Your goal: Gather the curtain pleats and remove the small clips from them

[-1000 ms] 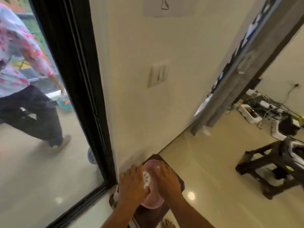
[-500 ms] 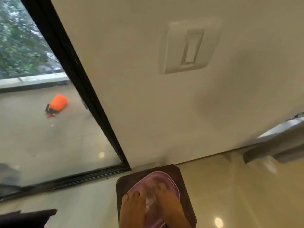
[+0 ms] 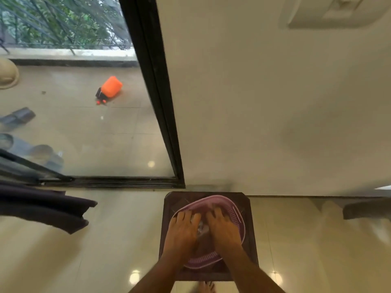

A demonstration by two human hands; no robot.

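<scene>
Glossy tile floor, pink slotted basket (image 3: 237, 212) on dark stool (image 3: 169, 208), L hand (image 3: 182, 231) & R hand (image 3: 224, 229) inside, fingers' grip unclear

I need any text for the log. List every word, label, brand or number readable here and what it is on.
None can be read.
The orange container outside the glass shows no legible label.
The wall switch plate is blurred and shows no marking.
The pink basket under the left hand and right hand carries no visible print.
</scene>
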